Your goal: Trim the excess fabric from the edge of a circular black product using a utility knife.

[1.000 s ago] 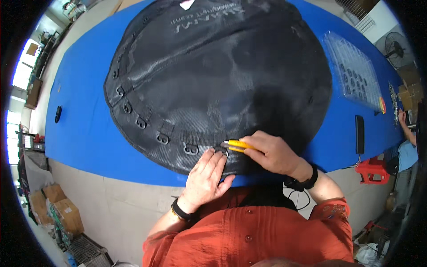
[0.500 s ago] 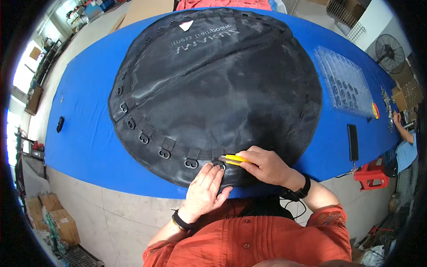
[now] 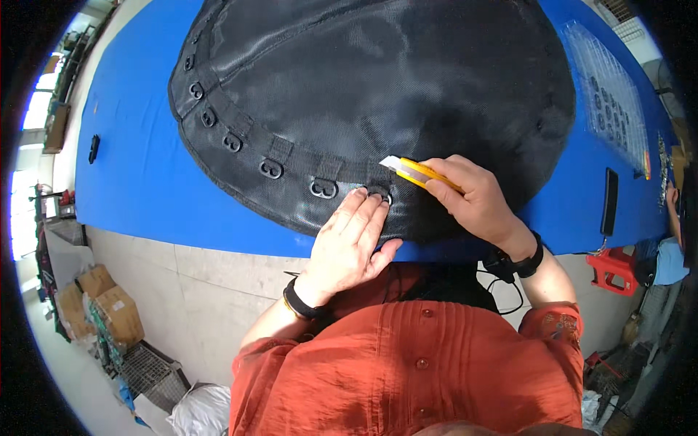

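Observation:
A black round trampoline mat (image 3: 451,80) lies before me, with webbing loops and black rings (image 3: 323,187) along its near edge. My left hand (image 3: 349,236) lies flat on that edge, fingers stretched out, the fingertips pressing beside a ring (image 3: 379,193) that they partly cover. In my right hand (image 3: 469,195) is a yellow utility knife (image 3: 416,171), gripped between thumb and fingers. Its blade is out and points left, just beyond the covered ring and over the mat's webbing band. Whether the blade touches the mat I cannot tell.
The mat rests on a blue table cover (image 3: 131,174). To the right are a clear plastic tray with dark rings (image 3: 611,109) and a black oblong object (image 3: 609,202). A small black item (image 3: 94,149) lies far left. A red stool (image 3: 612,272) stands beyond the table's right edge.
The view has tilted down toward me. The knife has drawn away from the ring by my left fingertips, farther over the mat. My left hand stays at the same ring.

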Demonstrator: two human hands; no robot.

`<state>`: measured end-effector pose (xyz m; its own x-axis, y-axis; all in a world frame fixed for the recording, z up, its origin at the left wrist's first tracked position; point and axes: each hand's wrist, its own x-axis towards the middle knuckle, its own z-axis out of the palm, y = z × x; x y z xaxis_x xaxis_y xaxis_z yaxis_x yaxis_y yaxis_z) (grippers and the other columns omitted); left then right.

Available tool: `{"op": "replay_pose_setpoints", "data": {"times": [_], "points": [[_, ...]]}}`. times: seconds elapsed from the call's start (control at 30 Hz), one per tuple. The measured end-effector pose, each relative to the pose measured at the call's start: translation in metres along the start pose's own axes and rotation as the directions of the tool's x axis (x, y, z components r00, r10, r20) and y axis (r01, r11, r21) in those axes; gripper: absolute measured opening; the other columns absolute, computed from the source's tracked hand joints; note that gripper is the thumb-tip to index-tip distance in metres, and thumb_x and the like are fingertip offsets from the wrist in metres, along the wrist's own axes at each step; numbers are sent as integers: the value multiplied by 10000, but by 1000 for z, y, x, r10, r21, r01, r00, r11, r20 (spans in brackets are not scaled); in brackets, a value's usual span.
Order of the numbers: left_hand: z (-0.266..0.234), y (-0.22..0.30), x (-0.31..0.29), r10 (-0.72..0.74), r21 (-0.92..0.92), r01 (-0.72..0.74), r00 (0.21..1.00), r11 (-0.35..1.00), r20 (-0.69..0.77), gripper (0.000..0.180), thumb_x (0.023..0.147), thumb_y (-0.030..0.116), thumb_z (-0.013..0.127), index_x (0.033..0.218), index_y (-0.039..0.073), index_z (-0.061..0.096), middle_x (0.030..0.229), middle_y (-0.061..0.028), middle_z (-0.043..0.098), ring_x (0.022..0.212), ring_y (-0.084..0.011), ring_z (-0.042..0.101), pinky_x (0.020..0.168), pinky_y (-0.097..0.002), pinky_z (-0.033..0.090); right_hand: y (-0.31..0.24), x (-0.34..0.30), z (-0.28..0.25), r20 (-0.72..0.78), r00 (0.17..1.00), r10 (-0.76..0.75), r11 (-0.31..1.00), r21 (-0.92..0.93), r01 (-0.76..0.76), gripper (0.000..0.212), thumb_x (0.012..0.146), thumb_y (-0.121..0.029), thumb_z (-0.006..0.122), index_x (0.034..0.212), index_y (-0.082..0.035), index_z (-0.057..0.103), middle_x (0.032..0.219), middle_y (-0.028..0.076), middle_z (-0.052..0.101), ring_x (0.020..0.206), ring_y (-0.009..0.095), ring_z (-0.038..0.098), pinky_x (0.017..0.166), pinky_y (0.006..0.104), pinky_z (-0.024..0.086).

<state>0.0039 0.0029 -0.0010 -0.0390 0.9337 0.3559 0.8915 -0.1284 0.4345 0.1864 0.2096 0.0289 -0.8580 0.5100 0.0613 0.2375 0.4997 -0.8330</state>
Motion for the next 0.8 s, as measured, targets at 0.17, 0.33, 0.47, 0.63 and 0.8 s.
{"op": "replay_pose_setpoints", "data": {"times": [0.17, 0.33, 0.47, 0.63, 0.8], "points": [[-1, 0, 3, -9, 0, 9, 1000, 1000, 5, 606, 899, 349, 856, 1320, -59, 704, 1352, -223, 682, 1303, -430, 656, 1155, -523, 538, -2, 1, -4, 60, 993, -101, 994, -45, 103, 294, 1021, -111, 748, 1294, -7, 719, 1039, 164, 719, 906, 355, 722, 801, 407, 578], [1, 0, 2, -20, -6, 20, 1000, 1000, 0, 611, 883, 351, 865, 1307, -59, 706, 1352, -224, 682, 1297, -435, 657, 1158, -536, 536, -4, 1, -9, 110, 990, -92, 992, -79, 101, 311, 1011, -89, 749, 1313, -16, 726, 1017, 139, 709, 890, 314, 706, 787, 389, 569], [2, 0, 3, -16, -22, 16, 1000, 1000, -6, 611, 865, 337, 870, 1299, -62, 706, 1363, -225, 678, 1292, -437, 658, 1157, -545, 535, -5, 6, -15, 117, 989, -94, 989, -101, 106, 299, 993, -94, 770, 1283, -32, 728, 1044, 160, 721, 910, 375, 736, 780, 427, 593], [-1, 1, 4, -13, -13, 13, 1000, 1000, 1, 614, 859, 325, 871, 1298, -70, 703, 1373, -228, 675, 1290, -435, 657, 1158, -552, 533, -6, 13, -20, 166, 980, -108, 984, -124, 130, 313, 978, -91, 784, 1281, -38, 732, 1037, 156, 721, 889, 368, 738, 763, 424, 598], [-1, 0, 5, 11, -11, -11, 1000, 1000, -2, 612, 865, 322, 865, 1299, -77, 702, 1366, -229, 675, 1287, -436, 658, 1155, -555, 533, -2, 11, -20, 141, 982, -124, 983, -114, 140, 323, 968, -91, 794, 1282, -42, 737, 1037, 152, 726, 869, 359, 741, 750, 421, 603]]}}
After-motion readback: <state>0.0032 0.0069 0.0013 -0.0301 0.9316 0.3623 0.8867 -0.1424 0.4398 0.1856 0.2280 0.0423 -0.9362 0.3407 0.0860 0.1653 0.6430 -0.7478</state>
